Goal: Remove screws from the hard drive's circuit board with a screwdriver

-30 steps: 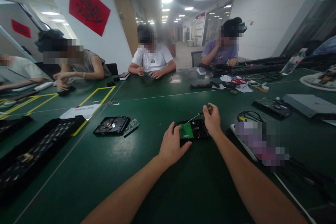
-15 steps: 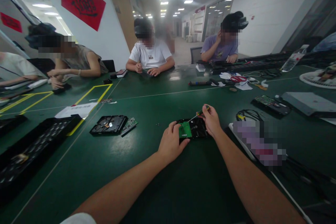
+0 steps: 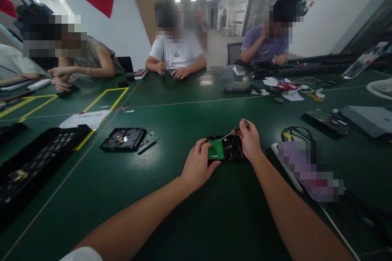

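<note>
A black hard drive (image 3: 234,149) with a green circuit board (image 3: 217,150) on its left part lies flat on the dark green table (image 3: 159,195). My left hand (image 3: 198,163) grips the drive's left end, fingers on the board's edge and thumb at the near side. My right hand (image 3: 250,140) is closed on a small screwdriver (image 3: 237,129) with a yellow and black handle, beside the drive's right end. The shaft slants down to the left, its tip at the far edge of the green board. Whether the tip sits on a screw is too small to tell.
Left of my hands lie another drive (image 3: 123,139), a loose circuit board (image 3: 149,141) and a long black tray (image 3: 39,163). To the right are a pixelated object (image 3: 309,167), cables (image 3: 297,133) and a third drive (image 3: 326,122). People sit across the table.
The camera view has shifted, so the far side of the room sits higher in the picture. Both hands keep their hold, and the screwdriver tip stays at the board's far edge.
</note>
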A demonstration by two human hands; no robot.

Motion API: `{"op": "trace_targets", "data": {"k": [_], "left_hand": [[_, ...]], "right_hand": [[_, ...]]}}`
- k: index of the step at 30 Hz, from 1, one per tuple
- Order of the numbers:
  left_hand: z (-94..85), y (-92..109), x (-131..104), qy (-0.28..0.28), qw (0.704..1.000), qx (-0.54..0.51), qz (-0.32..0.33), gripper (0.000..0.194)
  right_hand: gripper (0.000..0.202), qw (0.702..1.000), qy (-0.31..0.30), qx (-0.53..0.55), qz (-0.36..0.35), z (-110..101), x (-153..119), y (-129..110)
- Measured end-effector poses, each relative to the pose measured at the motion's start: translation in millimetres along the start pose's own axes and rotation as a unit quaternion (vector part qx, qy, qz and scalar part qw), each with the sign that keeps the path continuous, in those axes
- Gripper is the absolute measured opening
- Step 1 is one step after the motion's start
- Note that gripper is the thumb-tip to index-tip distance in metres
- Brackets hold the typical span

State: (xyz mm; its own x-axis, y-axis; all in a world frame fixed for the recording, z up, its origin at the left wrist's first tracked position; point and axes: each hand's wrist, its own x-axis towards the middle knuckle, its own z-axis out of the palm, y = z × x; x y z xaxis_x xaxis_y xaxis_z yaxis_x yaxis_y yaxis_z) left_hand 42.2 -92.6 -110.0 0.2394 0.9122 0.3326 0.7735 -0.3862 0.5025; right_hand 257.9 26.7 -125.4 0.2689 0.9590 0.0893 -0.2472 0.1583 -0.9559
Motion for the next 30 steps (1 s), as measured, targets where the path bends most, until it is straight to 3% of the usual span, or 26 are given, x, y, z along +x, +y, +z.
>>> {"op": "trace_targets", "data": {"k": [30], "left_hand": [[0.2, -0.6, 3.4, -0.020, 0.997, -0.060, -0.045, 0.058]], "right_hand": [[0.047, 0.998, 0.030, -0.013, 0.054, -0.3, -3.9, -11.7]]}}
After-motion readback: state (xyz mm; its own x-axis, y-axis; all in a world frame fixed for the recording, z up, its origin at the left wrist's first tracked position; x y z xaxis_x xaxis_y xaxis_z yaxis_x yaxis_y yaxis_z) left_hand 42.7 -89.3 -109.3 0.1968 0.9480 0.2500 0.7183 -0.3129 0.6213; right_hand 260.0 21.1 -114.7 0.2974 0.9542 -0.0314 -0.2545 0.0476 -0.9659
